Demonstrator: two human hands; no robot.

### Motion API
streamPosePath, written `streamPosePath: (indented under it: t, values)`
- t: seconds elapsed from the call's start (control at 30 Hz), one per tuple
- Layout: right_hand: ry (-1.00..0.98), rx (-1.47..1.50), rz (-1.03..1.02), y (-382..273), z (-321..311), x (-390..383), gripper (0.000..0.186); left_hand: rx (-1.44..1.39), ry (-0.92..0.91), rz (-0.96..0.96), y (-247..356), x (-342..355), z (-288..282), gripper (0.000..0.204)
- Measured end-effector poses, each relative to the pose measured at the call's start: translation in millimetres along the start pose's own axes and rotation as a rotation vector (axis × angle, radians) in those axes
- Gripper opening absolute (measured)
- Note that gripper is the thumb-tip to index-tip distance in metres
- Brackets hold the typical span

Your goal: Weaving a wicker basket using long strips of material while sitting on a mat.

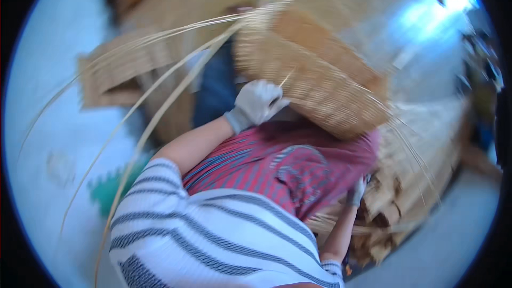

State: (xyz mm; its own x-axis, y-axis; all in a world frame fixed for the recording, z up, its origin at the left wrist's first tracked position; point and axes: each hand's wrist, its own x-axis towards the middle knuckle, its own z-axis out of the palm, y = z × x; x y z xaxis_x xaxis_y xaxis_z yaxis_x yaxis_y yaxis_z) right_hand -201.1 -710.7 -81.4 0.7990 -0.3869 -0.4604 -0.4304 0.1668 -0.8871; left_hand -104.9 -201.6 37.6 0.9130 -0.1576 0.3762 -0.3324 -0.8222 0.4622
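Note:
A woven basket [320,82] of tan strips rests tilted across my lap, its near wall facing me. My left hand [258,101], in a pale glove, is closed beside the near edge of the basket. From its fingers a short thin strip [288,77] sticks up in front of the weave. Low on the right, past the red striped cloth [325,181] over my legs, is my gloved right hand [359,189]. It is small and blurred, and its fingers are mostly hidden. Long loose strips [181,82] fan out leftward from the basket's far corner.
A flattened cardboard piece [114,69] lies at the left. Brown scraps and sheets [392,197] are heaped at the right, near my right hand. Something green with a toothed edge [109,189] sits on the floor at the lower left. Loose strip ends [413,146] hang from the basket's right end.

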Motion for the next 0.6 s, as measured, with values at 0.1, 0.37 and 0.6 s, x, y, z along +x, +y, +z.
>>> streamPosePath:
  t: [0.1,0.37,0.6]
  values:
    - [-0.009,-0.134,0.291,105.0,-5.8,-9.0,0.036,0.157,0.115,-0.338,-84.1,-62.9,-51.2,0.034]
    - [-0.327,-0.461,0.293,105.1,83.6,-15.3,0.036,0.182,-0.021,-1.946,-198.4,-376.3,-72.7,0.054]
    - [-0.480,-0.582,0.203,56.1,174.6,-27.0,0.036,0.069,-0.094,-1.856,-163.2,-460.3,-30.3,0.035]
